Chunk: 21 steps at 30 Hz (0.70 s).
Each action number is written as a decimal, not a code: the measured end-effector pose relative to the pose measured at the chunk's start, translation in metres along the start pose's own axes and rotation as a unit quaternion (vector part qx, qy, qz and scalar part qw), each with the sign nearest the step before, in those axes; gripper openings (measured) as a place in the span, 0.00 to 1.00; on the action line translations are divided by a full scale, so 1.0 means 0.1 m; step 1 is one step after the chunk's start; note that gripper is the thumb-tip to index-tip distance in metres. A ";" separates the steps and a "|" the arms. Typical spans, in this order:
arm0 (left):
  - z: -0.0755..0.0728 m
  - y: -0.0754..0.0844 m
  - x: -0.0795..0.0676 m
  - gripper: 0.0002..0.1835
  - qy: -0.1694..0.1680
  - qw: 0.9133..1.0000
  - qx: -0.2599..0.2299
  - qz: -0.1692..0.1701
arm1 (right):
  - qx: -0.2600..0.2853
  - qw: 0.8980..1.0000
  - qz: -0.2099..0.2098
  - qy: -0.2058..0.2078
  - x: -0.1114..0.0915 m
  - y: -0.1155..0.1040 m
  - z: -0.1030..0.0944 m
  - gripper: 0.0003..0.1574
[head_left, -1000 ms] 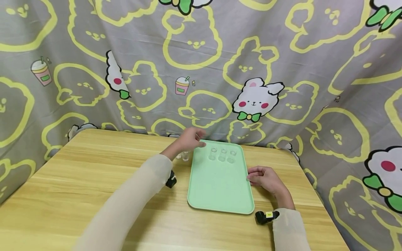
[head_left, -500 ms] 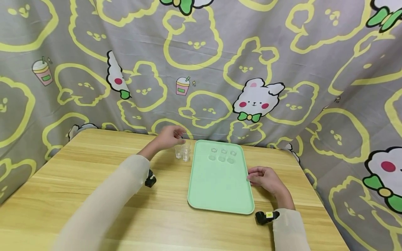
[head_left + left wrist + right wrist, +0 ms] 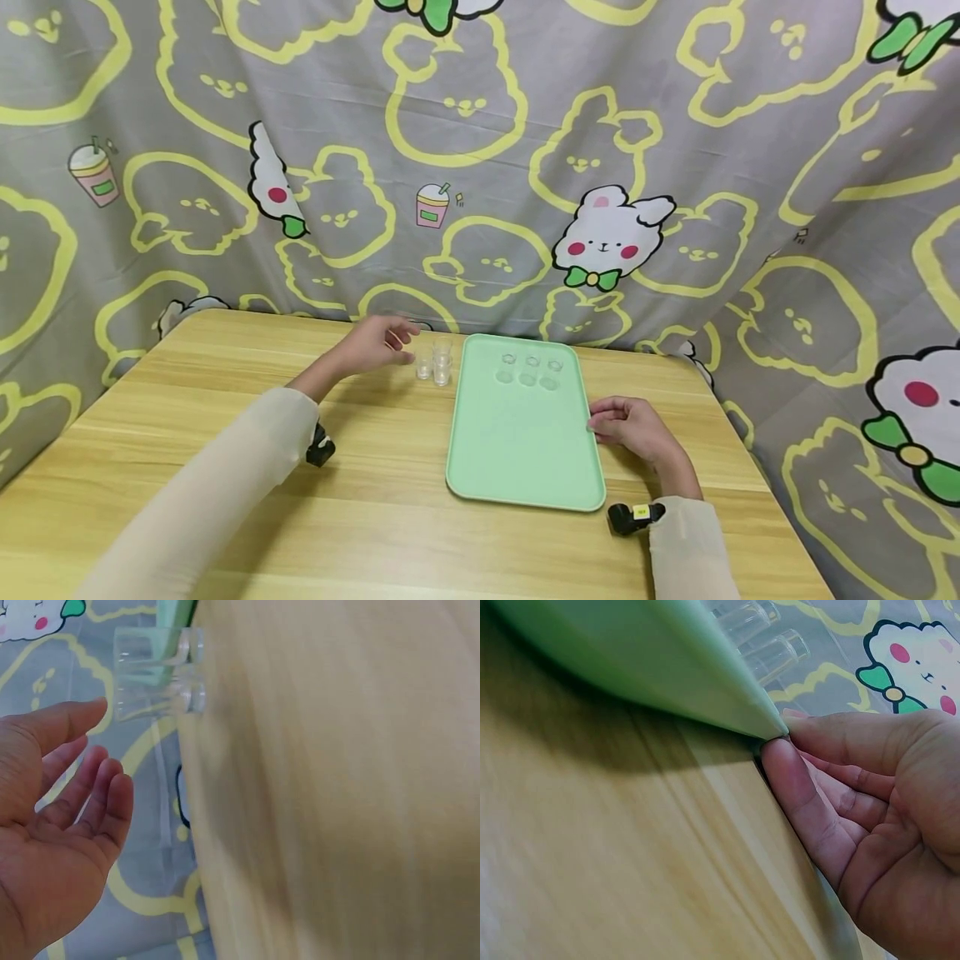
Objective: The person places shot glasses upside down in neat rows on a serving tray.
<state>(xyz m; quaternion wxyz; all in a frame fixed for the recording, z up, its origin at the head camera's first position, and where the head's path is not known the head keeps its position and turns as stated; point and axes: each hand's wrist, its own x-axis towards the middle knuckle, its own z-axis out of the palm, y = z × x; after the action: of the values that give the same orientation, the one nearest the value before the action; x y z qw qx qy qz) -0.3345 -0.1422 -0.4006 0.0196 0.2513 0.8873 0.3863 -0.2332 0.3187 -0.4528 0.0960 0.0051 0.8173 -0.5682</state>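
Observation:
My left hand (image 3: 375, 343) hovers over the far part of the table with fingers loosely bent and nothing in them. Just right of its fingertips stand several small clear glasses (image 3: 441, 371), grouped upright beside the tray. In the left wrist view, two of these glasses (image 3: 146, 697) show beyond the thumb. My right hand (image 3: 633, 429) pinches the right rim of the light green tray (image 3: 525, 450) between thumb and fingers, as the right wrist view shows at the tray edge (image 3: 757, 724). Three more clear glasses (image 3: 532, 371) stand in a row near the tray's far end.
The wooden table (image 3: 360, 517) carries the tray right of its middle. A grey patterned curtain (image 3: 480, 192) hangs right behind the table's far edge and along the sides. Black wrist cameras (image 3: 630, 518) sit at both cuffs.
My left hand has moved left from over the tray's far left corner, past the grouped glasses, to their left side. The right hand has stayed at the tray rim.

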 end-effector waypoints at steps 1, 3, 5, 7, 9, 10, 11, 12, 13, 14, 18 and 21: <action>0.01 -0.02 -0.01 0.24 -0.002 1.000 -0.001 -0.002 | 0.000 1.000 0.000 0.000 0.00 0.00 0.00 0.19; 0.04 -0.05 -0.02 0.24 -0.007 1.000 -0.003 -0.007 | 0.001 1.000 0.001 0.001 0.00 0.00 0.00 0.19; 0.06 -0.07 -0.03 0.24 -0.012 1.000 -0.010 -0.013 | 0.000 1.000 0.001 0.002 0.00 0.01 0.00 0.19; 0.07 -0.08 -0.04 0.24 -0.015 1.000 -0.013 -0.021 | -0.001 1.000 0.000 0.002 0.00 0.01 0.00 0.19; 0.08 -0.08 -0.05 0.24 -0.017 0.999 -0.017 -0.024 | -0.001 1.000 0.000 0.002 -0.01 0.00 0.00 0.19; 0.09 -0.08 -0.05 0.24 -0.018 0.999 -0.020 -0.027 | -0.001 1.000 0.000 0.002 -0.01 0.00 0.00 0.19; 0.09 -0.08 -0.05 0.24 -0.018 0.999 -0.021 -0.029 | -0.002 1.000 0.000 0.001 -0.01 0.00 0.00 0.19; 0.10 -0.08 -0.05 0.24 -0.020 0.999 -0.023 -0.028 | -0.002 1.000 0.001 0.002 -0.02 0.00 0.00 0.19; 0.11 -0.09 -0.06 0.24 -0.022 0.999 -0.026 -0.028 | -0.002 1.000 0.001 0.002 -0.02 -0.01 0.00 0.19; 0.11 -0.09 -0.05 0.24 -0.023 0.999 -0.027 -0.027 | -0.002 1.000 0.001 0.003 -0.02 -0.01 0.00 0.19; 0.15 -0.12 -0.04 0.24 -0.029 0.999 -0.025 -0.023 | -0.005 1.000 0.000 0.002 -0.01 -0.01 0.00 0.19; 0.17 -0.14 -0.03 0.23 -0.031 0.999 -0.024 -0.020 | -0.005 1.000 -0.001 0.001 -0.01 -0.01 0.01 0.20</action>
<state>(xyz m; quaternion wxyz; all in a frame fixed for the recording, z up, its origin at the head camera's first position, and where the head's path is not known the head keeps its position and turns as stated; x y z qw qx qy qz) -0.3338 -0.1402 -0.4227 0.0607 0.2448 0.8816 0.3989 -0.2325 0.3176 -0.4517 0.0949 0.0045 0.8204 -0.5639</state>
